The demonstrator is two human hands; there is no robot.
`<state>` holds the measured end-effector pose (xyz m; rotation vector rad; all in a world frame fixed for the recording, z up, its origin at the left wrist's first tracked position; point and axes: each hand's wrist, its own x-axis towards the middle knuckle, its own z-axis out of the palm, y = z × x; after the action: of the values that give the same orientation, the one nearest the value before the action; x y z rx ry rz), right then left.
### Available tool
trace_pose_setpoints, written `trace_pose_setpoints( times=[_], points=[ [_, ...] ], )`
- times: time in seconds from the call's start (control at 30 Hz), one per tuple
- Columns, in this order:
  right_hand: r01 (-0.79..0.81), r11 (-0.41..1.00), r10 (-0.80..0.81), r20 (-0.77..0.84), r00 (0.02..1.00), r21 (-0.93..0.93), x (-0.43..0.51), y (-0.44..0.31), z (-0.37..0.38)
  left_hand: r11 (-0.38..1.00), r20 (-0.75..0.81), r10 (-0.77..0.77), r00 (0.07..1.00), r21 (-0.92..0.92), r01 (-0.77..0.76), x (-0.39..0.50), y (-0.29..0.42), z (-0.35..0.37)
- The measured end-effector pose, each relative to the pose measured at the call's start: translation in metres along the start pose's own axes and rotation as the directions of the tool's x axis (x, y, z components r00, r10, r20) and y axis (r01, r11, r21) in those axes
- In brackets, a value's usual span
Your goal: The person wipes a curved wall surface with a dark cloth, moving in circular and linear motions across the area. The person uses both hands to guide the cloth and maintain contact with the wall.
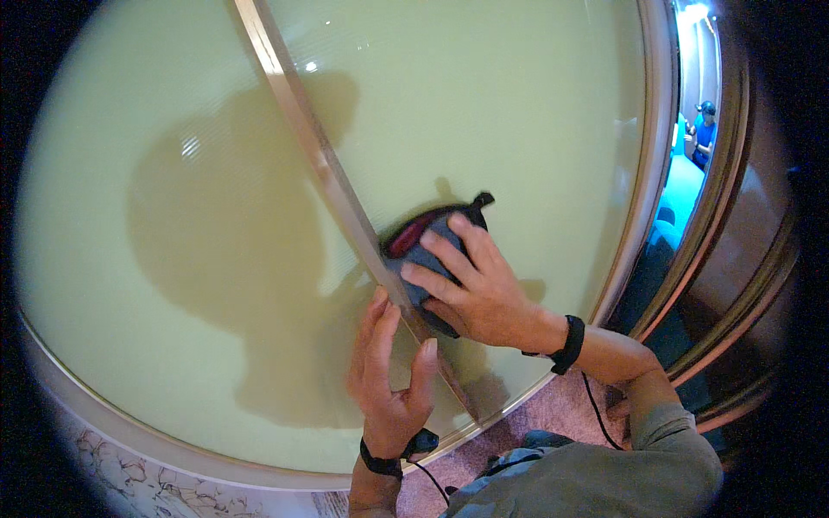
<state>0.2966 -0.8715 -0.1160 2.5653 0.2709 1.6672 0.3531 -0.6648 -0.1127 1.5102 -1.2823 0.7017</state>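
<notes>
A large pale green panel (518,116) with a shiny surface fills most of the view, and a flat metallic-looking strip (337,188) crosses it at a slant. My right hand (486,285) is spread over a grey, black and dark red fabric item (405,239), its thumb side by the lower edge; a short black loop sticks out at the item's top. The item lies against the panel and touches the strip's right side; its exact kind is not clear. My left hand (392,369) has its fingers apart, fingertips at or close to the strip, holding nothing.
A pale frame (647,194) edges the panel. Brown curved mouldings (719,272) stand at the right. Beyond a narrow gap is a person (704,136) in blue with a dark cap. Pinkish carpet (550,414) and a black cable (599,414) lie below; patterned flooring (162,485) shows lower left.
</notes>
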Motion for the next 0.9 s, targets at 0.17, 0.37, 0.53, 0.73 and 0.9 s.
trace_pose_setpoints(
  times=[0.17,0.37,0.53,0.73,0.9],
  points=[
    [0.047,0.999,-0.045,-0.072,0.996,0.022,0.063,-0.001,-0.023,0.999,0.000,-0.044,0.999,-0.017,0.044,-0.001,0.006,-0.010],
    [0.058,0.997,-0.052,-0.119,0.992,0.046,0.102,0.011,-0.036,0.992,-0.052,-0.027,0.998,0.125,0.033,-0.004,0.011,0.005],
    [0.126,0.987,-0.107,-0.168,0.980,0.103,0.099,0.021,-0.038,0.975,-0.087,-0.077,0.993,0.199,0.093,-0.014,0.018,0.020],
    [0.147,0.986,-0.132,-0.179,0.975,0.077,0.100,0.029,-0.038,0.950,-0.129,-0.123,0.984,0.270,0.155,-0.017,0.027,0.031],
    [0.047,0.999,-0.050,-0.209,0.977,-0.016,0.100,0.034,-0.042,0.932,-0.161,-0.144,0.976,0.309,0.189,-0.013,0.033,0.032]
  ],
)
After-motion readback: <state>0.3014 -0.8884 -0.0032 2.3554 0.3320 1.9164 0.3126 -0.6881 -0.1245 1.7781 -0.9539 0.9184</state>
